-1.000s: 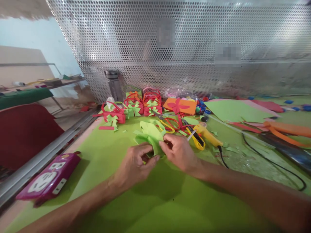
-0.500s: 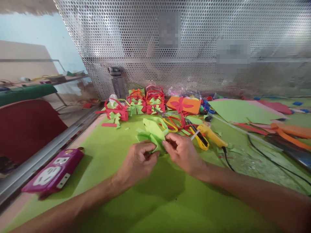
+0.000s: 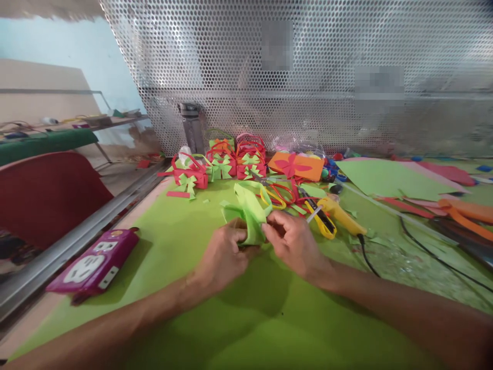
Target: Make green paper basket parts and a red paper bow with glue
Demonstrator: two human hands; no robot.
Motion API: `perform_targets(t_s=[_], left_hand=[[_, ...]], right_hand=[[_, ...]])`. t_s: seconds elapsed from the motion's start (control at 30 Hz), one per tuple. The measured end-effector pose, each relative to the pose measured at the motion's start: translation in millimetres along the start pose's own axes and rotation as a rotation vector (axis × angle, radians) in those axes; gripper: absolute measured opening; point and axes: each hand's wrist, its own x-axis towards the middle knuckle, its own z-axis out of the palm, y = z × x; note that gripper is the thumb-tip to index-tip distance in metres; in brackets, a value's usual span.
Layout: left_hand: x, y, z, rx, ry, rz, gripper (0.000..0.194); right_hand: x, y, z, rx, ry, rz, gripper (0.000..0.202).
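Note:
Between my hands, over the green sheet on the table, is a light green foam-paper piece [image 3: 254,215], folded, with a looped strip like a small bag's handle. My left hand [image 3: 227,249] grips its lower left side, the fingertips partly hidden behind it. My right hand [image 3: 295,244] pinches its right edge between thumb and fingers. Just beyond lie scissors with red handles [image 3: 285,192] and a cutter with a yellow grip [image 3: 325,226]. A yellow glue gun [image 3: 342,217] rests right of my right hand.
Small red bags with green bows [image 3: 190,177] stand at the back, near a grey bottle [image 3: 191,128]. A purple case [image 3: 96,262] lies at left. Green foam sheets [image 3: 393,177] and a black cord [image 3: 423,244] are at right. A perforated metal panel [image 3: 231,61] rises behind.
My left hand has turned and its fingers have slid further under the green piece, which now stands a little more upright. The whole view has shifted slightly.

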Motion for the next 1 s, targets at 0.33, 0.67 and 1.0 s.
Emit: perform_targets(t_s=[0.33, 0.67, 1.0], left_hand=[[-1.4, -4.3, 2.4, 0.04, 0.012, -0.027, 0.017], [0.6, -1.2, 0.8, 0.073, 0.062, -0.038, 0.017], [1.0, -3.4, -2.7, 0.061, -0.035, -0.053, 0.011]], right_hand=[[-2.4, 0.0, 1.9, 0.016, 0.003, -0.002, 0.015], [-3.2, 0.5, 4.0, -0.052, -0.082, 0.037, 0.021], [-2.2, 4.5, 4.4, -0.05, -0.055, 0.021, 0.022]])
